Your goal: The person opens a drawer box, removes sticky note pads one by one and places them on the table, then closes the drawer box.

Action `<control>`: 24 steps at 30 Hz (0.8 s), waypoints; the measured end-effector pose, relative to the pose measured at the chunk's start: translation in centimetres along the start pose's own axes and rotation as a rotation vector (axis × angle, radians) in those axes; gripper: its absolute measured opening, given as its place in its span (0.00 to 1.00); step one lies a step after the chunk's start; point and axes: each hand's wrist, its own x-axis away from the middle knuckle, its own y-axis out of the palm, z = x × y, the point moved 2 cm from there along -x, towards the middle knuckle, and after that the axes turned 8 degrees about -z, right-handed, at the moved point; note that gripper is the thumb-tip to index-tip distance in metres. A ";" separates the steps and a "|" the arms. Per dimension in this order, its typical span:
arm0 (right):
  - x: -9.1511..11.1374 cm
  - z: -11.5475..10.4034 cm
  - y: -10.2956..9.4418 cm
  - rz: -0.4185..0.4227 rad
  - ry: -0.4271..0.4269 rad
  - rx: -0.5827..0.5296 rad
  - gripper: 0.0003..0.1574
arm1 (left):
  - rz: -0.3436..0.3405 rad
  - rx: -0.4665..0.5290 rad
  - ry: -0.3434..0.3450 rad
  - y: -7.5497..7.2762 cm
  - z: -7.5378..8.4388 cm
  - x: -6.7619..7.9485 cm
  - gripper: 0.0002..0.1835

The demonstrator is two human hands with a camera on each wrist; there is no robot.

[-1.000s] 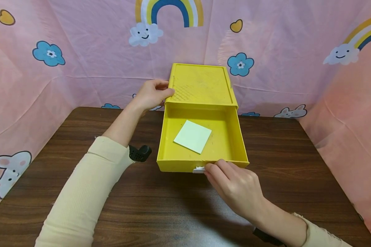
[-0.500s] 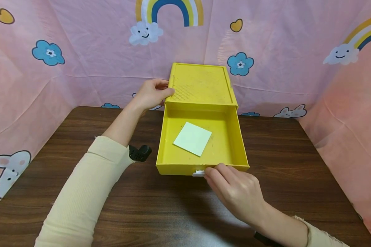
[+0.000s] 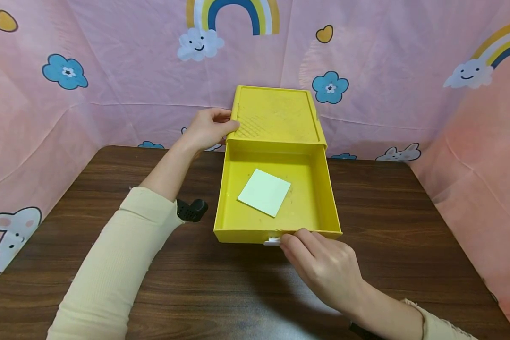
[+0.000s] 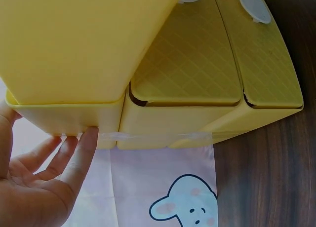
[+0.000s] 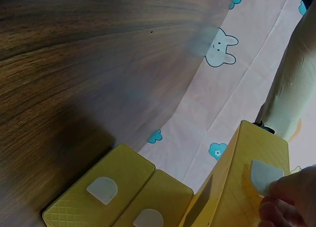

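Note:
A yellow drawer cabinet (image 3: pixel 276 113) stands at the back of the table with its top drawer (image 3: pixel 308 203) pulled far out. On the drawer's floor lies a pale green square pad of notes (image 3: pixel 264 192), turned at an angle. My right hand (image 3: pixel 325 269) pinches the white handle (image 5: pixel 264 176) on the drawer front, with fingers over the front rim. At the cabinet's left edge my left hand (image 3: pixel 210 130) holds on, thumb on the top. In the left wrist view its other fingers (image 4: pixel 81 158) lie against the cabinet's side.
Beneath the open drawer, the left wrist view shows two shut drawers, a middle one (image 4: pixel 182 59) and a lower one (image 4: pixel 271 59), with white handles. The dark wooden table (image 3: pixel 187 288) meets a pink patterned cloth (image 3: pixel 153 71) behind and at both sides.
The top drawer has slid a little further out toward me, with my right hand on its handle. The pad of notes has moved along inside it. My left hand stays put.

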 end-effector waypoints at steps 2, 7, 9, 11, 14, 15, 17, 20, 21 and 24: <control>0.1 0.0 0.0 -0.007 0.006 -0.004 0.17 | 0.000 0.000 -0.002 0.0 0.0 0.0 0.26; 0.2 0.0 0.1 -0.024 0.011 0.001 0.16 | 0.000 0.005 -0.005 0.0 0.0 0.0 0.26; 0.3 0.0 0.2 -0.031 0.011 0.006 0.16 | 0.001 0.006 -0.005 0.0 0.0 0.0 0.26; 0.4 0.1 0.2 -0.035 0.011 0.010 0.16 | 0.002 0.007 -0.004 0.0 0.1 0.0 0.26; 0.5 0.0 0.2 -0.048 0.017 0.005 0.16 | 0.004 0.006 -0.003 0.0 0.0 -0.1 0.26; 0.5 0.0 0.2 -0.049 0.017 0.003 0.16 | 0.004 0.006 -0.005 0.0 0.0 -0.1 0.26; 0.6 0.0 0.2 -0.052 0.018 0.001 0.16 | 0.006 0.005 -0.006 0.0 0.0 -0.1 0.26; 0.5 -0.1 0.1 -0.048 0.013 0.002 0.16 | 0.007 0.008 -0.008 0.0 0.0 -0.1 0.27; 0.5 -0.1 0.0 -0.047 0.013 0.001 0.17 | 0.007 0.009 -0.008 -0.1 0.0 -0.1 0.27; 0.4 -0.1 0.0 -0.038 0.010 0.003 0.17 | 0.005 0.016 -0.010 0.0 0.1 -0.1 0.27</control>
